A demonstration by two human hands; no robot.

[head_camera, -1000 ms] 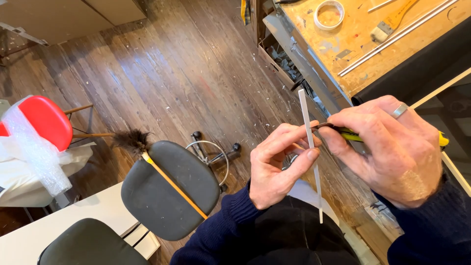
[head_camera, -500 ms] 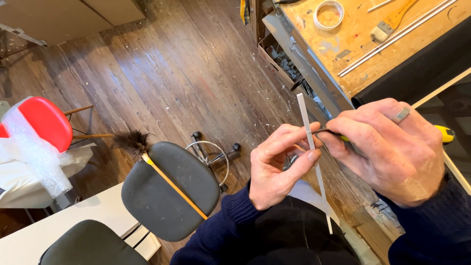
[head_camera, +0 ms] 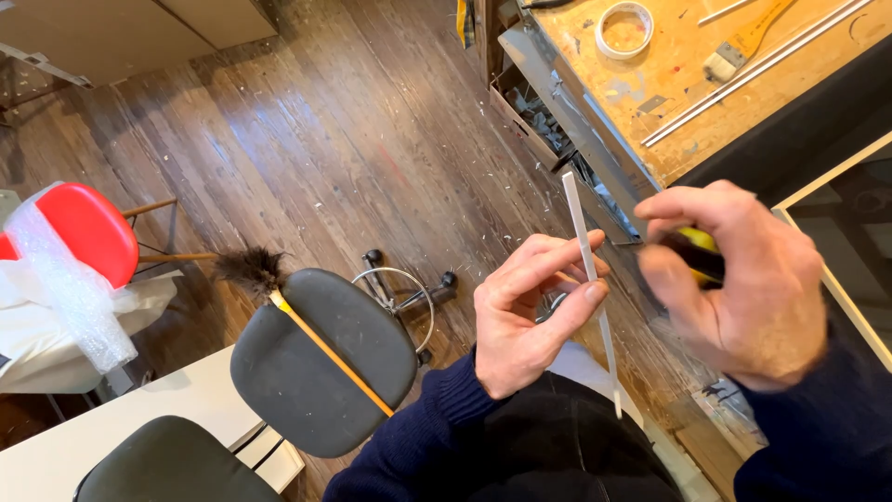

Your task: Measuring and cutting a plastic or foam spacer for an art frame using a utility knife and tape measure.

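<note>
Left hand pinching thin white strip above lap; right hand clamped on yellow-handled knife just beside. Risk, probably: blade slipping toward fingertips if strip bends.

Left hand sits just right of centre frame, palm turned toward the camera, fingers curled up and to the right, thumb and forefinger pinched together at their tips. Its dark blue sleeve runs down to the lower middle edge. Right hand is at the right of the frame, slightly blurred, back up, fingers folded into a closed grip; its sleeve fills the lower right corner. The two hands sit close, not touching.
</note>
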